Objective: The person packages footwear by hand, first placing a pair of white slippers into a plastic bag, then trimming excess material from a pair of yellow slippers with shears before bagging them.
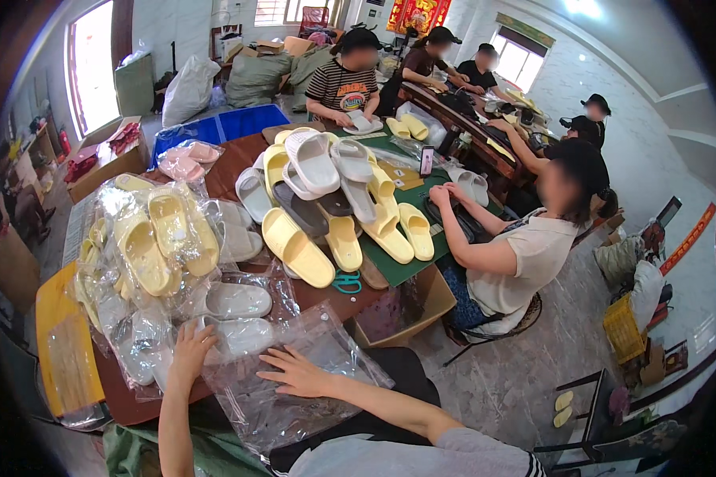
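Observation:
My right hand (296,374) lies flat with fingers spread on a clear plastic bag (334,362) at the table's near edge. Just left of it, my left hand (192,350) is open, fingers stretched out over clear plastic by the toe of a light grey slipper (247,337). A second grey slipper (239,300) lies right behind that one, also among clear plastic. Whether either slipper is inside the bag under my right hand, I cannot tell. Bagged yellow slippers (147,250) are heaped at the left.
Loose yellow, grey and black slippers (298,246) form a pile mid-table. Teal-handled scissors (348,281) lie before it. Below the table's right side stands an open cardboard box (406,306). A seated co-worker (517,246) is at the right; others work farther back. Blue bins (250,123) stand behind.

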### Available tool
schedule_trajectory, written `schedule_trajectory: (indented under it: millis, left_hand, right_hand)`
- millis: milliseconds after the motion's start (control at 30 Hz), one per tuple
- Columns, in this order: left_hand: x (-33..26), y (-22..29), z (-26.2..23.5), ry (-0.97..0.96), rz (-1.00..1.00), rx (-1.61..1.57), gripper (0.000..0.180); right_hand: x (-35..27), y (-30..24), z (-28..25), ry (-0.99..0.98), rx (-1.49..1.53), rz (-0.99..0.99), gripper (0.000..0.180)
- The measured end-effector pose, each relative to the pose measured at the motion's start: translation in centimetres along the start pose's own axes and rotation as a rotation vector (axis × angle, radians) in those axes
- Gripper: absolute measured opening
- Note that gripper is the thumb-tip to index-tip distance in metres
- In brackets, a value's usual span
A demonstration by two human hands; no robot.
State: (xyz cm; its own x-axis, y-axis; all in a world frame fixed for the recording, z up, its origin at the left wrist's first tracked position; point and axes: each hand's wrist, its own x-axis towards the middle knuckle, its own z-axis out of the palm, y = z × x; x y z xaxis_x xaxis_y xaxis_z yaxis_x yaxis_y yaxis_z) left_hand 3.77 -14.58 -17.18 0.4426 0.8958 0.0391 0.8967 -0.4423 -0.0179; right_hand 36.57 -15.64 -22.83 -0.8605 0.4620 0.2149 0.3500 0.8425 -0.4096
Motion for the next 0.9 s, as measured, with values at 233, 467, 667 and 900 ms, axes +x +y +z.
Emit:
schedule_trajectory:
  millis: [233,467,667,900]
  left_hand:
    - [2.1,-2.4,-0.8,-0.164,-0.024,-0.080,0.064]
    - [3.9,-6.0,-1.0,-0.161,0.027,-0.285,0.036]
    - [6.0,-9.8,-4.5,-0.284,0.021,-0.253,0.017]
    - [7.5,-5.6,-18.0,-0.239,0.087,-0.529,0.019]
  right_hand:
    - [-0.5,0.1,2.6,-0.137,-0.105,0.016,0.073]
    - [-0.6,-0.5,3.5,-0.137,-0.114,0.051,0.069]
    - [0.2,-0.4,4.6,-0.099,-0.050,0.044,0.071]
    - [0.7,0.7,2.4,-0.075,-0.150,0.040,0.070]
